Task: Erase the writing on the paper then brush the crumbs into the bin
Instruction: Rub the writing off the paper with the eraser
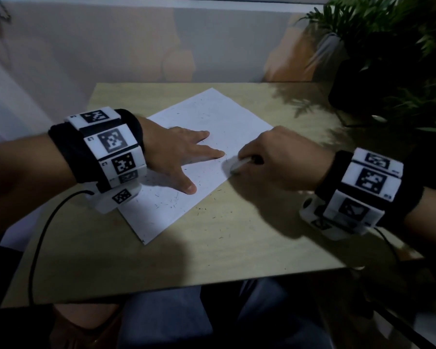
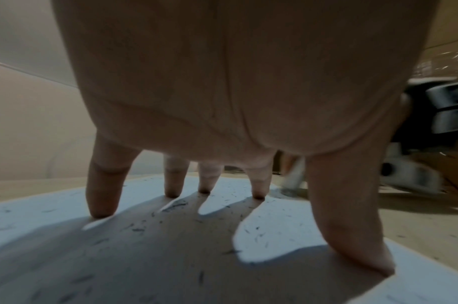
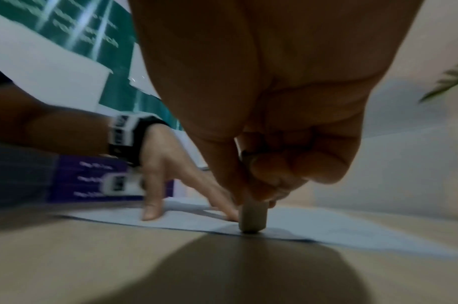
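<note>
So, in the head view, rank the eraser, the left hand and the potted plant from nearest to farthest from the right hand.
1. eraser: pinched in the right hand itself, tip on the paper's right edge.
2. left hand: just to its left, pressed flat on the paper.
3. potted plant: far right corner of the table.

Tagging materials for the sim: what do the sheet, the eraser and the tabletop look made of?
Sheet of paper: thin matte white paper, lying flat with crisp corners.
Eraser: likely rubber or vinyl, a dull off-white stub gripped by the right hand; dark crumbs suggest a soft, shedding material.
Tabletop: pale wood-grain surface, low sheen; laminate or veneer, cannot tell which.
</note>
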Available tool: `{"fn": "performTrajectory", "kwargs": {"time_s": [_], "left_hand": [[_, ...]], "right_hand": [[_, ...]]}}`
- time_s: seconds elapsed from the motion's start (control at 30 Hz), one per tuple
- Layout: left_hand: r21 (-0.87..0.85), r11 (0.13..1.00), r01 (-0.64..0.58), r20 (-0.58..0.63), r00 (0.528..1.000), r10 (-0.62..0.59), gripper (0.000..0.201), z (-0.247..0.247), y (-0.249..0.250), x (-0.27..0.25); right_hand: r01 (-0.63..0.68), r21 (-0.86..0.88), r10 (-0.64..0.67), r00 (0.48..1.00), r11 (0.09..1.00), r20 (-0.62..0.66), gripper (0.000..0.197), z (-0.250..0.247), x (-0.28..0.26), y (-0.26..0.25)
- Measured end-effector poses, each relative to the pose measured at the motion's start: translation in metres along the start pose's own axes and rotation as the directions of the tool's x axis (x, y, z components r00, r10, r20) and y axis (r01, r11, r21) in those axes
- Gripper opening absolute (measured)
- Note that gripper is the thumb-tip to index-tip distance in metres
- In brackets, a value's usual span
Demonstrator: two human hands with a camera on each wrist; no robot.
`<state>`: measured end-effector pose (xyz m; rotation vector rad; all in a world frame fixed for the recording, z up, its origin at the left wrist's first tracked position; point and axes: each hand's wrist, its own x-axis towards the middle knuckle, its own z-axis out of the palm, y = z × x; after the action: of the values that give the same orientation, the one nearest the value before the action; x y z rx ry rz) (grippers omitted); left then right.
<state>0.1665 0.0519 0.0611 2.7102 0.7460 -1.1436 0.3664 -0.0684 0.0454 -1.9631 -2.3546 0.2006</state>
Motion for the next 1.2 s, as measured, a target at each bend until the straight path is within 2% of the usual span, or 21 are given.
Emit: {"fn": "performTrajectory", "kwargs": {"time_s": [0.1,0.23,0.4,0.47,0.57,0.63,0.73,0.83,0.9,1.0,1.07,1.13,1.2], "left_hand": [[-0.002,1.0,-0.006,-0.001,1.0,0.006,0.096,-0.001,0.002,-0.001],[-0.012,1.0,-0.008,0.006,1.0,0.008,0.097,0.001,-0.001,0.001],[0.001,1.0,-0.002,0.004,1.0,0.002,0.096,0.002,-0.001,0.002],[-0.006,1.0,-0.005,0.005,1.0,0.005,0.096,0.001,-0.002,0.001],[-0.012,1.0,-0.014,0.004,1.0,0.014,0.096,0.002,-0.002,0.001],[-0.014,1.0,-0.018,0.003,1.0,0.018,0.097,0.002,-0.002,0.002],[-0.022,1.0,-0.015,0.003,1.0,0.015,0.097,0.002,-0.004,0.002],[-0.016,1.0,-0.019,0.004,1.0,0.019,0.097,0.001,-0.003,0.002],[-0.015,1.0,-0.013,0.003,1.0,0.013,0.097,0.002,-0.003,0.003],[-0.025,1.0,0.002,-0.002,1.0,-0.002,0.097,0.0,-0.001,0.002],[-0.023,0.999,0.026,-0.018,0.999,-0.027,0.096,0.0,0.003,0.003],[-0.026,0.998,0.06,-0.079,0.995,-0.062,0.096,0.004,0.006,0.007],[-0.082,0.993,0.083,-0.175,0.98,-0.097,0.095,0.008,0.005,0.008]], "right_hand": [[-0.001,0.015,0.0,0.999,1.0,0.043,0.035,-0.003,-0.002,0.008],[-0.143,-0.028,0.143,0.989,0.989,-0.032,0.04,-0.017,0.006,0.047],[-0.017,-0.007,0.017,1.0,1.0,-0.02,0.028,-0.001,0.001,0.019],[-0.064,0.012,0.064,0.998,0.998,0.002,0.03,-0.005,0.001,0.028],[-0.209,-0.024,0.209,0.977,0.978,0.027,0.03,-0.02,0.007,0.059],[-0.267,-0.047,0.267,0.964,0.963,-0.009,0.03,-0.027,0.01,0.066],[-0.152,-0.021,0.15,0.986,0.988,-0.075,0.031,-0.022,0.01,0.043],[-0.028,0.035,0.029,0.999,0.999,-0.024,0.026,-0.007,0.002,0.019],[-0.059,0.017,0.059,0.998,0.998,0.013,0.027,-0.008,0.002,0.025],[-0.233,-0.017,0.234,0.972,0.972,0.036,0.031,-0.02,0.01,0.055],[-0.308,-0.07,0.309,0.951,0.949,0.005,0.032,-0.025,0.014,0.066],[-0.295,-0.076,0.292,0.955,0.952,-0.049,0.029,-0.026,0.014,0.058],[-0.189,-0.005,0.188,0.978,0.982,-0.086,0.027,-0.025,0.009,0.037]]}}
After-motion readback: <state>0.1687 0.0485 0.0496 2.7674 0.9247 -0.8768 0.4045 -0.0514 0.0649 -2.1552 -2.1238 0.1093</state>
